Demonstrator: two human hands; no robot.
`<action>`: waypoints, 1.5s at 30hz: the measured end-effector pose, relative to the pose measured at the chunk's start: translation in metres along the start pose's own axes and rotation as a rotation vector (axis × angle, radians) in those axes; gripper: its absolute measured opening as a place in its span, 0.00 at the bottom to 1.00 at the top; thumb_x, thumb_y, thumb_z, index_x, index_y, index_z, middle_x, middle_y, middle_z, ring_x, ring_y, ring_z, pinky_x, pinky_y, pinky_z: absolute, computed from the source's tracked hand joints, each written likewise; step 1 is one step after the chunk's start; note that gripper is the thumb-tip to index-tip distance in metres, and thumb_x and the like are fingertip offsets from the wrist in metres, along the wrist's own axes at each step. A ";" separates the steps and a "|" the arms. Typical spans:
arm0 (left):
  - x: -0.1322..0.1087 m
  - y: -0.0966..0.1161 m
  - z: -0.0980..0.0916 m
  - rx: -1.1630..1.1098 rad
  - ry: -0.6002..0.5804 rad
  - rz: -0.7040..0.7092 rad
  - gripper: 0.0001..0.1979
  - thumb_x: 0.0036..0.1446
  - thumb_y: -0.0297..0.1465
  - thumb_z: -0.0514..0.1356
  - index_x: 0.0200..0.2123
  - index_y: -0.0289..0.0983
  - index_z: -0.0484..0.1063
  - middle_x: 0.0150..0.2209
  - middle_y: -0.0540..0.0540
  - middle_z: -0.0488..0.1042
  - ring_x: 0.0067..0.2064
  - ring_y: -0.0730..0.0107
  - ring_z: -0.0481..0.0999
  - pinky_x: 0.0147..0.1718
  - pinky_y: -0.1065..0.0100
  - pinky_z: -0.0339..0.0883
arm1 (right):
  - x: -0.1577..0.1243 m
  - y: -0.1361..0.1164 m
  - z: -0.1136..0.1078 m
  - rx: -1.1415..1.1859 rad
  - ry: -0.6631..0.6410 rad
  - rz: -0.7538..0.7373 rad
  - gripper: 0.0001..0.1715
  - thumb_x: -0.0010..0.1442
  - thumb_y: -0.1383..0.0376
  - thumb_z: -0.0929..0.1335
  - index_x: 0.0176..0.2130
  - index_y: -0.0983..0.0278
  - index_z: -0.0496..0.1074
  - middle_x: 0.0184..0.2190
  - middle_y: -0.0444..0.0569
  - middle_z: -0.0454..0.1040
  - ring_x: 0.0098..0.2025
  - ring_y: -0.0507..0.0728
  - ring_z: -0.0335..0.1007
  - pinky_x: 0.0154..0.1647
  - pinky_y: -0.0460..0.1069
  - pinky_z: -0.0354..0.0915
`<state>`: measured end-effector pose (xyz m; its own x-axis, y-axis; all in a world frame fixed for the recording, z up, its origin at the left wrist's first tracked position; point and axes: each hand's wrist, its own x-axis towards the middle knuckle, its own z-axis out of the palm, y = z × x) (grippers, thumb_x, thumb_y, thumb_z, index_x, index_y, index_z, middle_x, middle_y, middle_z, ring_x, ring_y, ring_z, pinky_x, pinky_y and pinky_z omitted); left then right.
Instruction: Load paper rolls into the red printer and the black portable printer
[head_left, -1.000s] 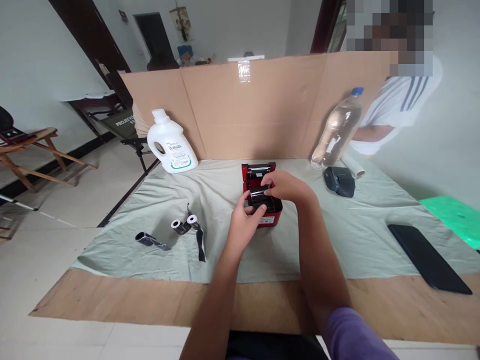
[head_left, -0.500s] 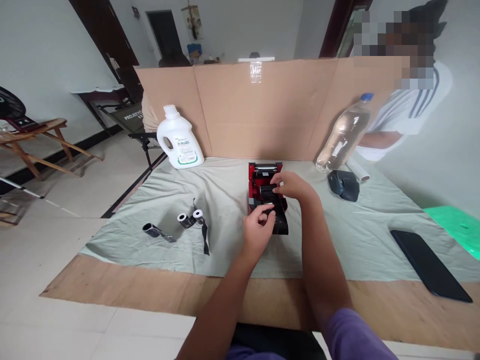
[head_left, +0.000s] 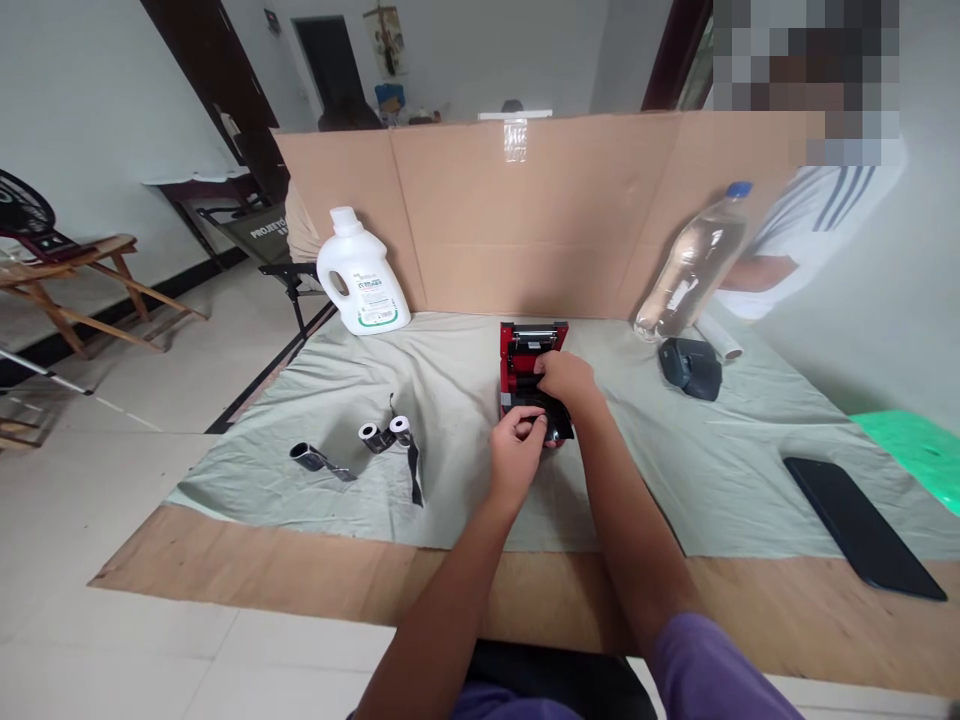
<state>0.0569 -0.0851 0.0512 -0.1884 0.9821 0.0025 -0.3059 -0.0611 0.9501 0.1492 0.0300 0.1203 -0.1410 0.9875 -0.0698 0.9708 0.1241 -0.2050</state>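
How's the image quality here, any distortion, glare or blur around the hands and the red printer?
Head view: soft even daylight, faint shadows on the cloth; wide-angle stretch at the edges, the clear bottle leaning outward; left hand and right hand at the red printer look sharp; a mosaic block sits top right.

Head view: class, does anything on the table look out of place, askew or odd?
The black rolls left of the red printer lie loose on the cloth, one with a strip unwound and trailing. Nothing looks spilled.
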 end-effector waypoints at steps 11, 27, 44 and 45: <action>-0.001 0.000 0.000 -0.010 -0.003 -0.002 0.16 0.49 0.43 0.69 0.34 0.38 0.74 0.22 0.51 0.76 0.22 0.71 0.76 0.26 0.69 0.72 | -0.006 -0.009 0.001 0.000 0.007 -0.003 0.16 0.57 0.70 0.70 0.45 0.60 0.80 0.48 0.57 0.80 0.59 0.68 0.69 0.52 0.56 0.67; -0.001 0.005 -0.003 0.063 0.005 0.044 0.07 0.49 0.35 0.65 0.31 0.39 0.73 0.16 0.58 0.61 0.18 0.76 0.66 0.21 0.73 0.61 | 0.031 0.035 0.010 0.911 0.460 -0.104 0.20 0.63 0.55 0.61 0.47 0.64 0.72 0.45 0.52 0.78 0.45 0.57 0.72 0.46 0.50 0.68; -0.001 -0.003 -0.017 0.219 0.056 0.192 0.14 0.57 0.31 0.62 0.47 0.36 0.73 0.18 0.59 0.58 0.21 0.78 0.61 0.24 0.75 0.59 | -0.005 0.061 0.107 1.504 0.364 -0.195 0.31 0.56 0.54 0.68 0.59 0.54 0.69 0.63 0.48 0.70 0.66 0.65 0.63 0.68 0.62 0.58; -0.001 -0.001 -0.018 0.204 0.074 0.193 0.14 0.57 0.31 0.62 0.47 0.36 0.73 0.18 0.59 0.58 0.21 0.78 0.61 0.24 0.75 0.59 | -0.003 0.061 0.109 1.521 0.362 -0.216 0.32 0.56 0.54 0.69 0.59 0.54 0.69 0.63 0.48 0.70 0.67 0.65 0.62 0.69 0.62 0.57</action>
<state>0.0404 -0.0889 0.0447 -0.2948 0.9396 0.1737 -0.0646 -0.2010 0.9775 0.1874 0.0242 0.0013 0.0230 0.9622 0.2712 -0.1873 0.2707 -0.9443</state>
